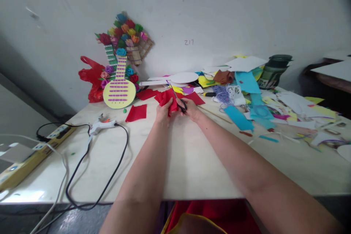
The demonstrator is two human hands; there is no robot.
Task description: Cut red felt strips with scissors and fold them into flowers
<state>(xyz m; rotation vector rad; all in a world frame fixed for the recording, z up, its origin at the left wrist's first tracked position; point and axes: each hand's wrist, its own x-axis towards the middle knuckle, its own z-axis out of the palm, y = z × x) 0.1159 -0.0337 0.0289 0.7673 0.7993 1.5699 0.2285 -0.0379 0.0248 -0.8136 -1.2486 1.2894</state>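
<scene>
In the middle of the table, my left hand [163, 110] is closed on a bunched piece of red crepe paper [165, 98]. Black-handled scissors [181, 106] are in my right hand [189, 109], their blades pointing up and away along the paper's right side. Whether the blades touch the paper, I cannot tell. Flat red pieces lie around my hands: one red sheet [136, 112] to the left, another red piece [147, 94] behind it, and a red piece [195, 98] to the right. My fingers partly hide the bunched paper.
A white glue gun [102, 126] with a black cord lies left, near a yellow power strip [41, 150]. Behind stand a yellow paper lute [120, 93], paper flowers [128, 31] and a red bag [94, 80]. Paper scraps [290, 109], yarn [229, 94] and a dark green bottle [275, 71] crowd the right.
</scene>
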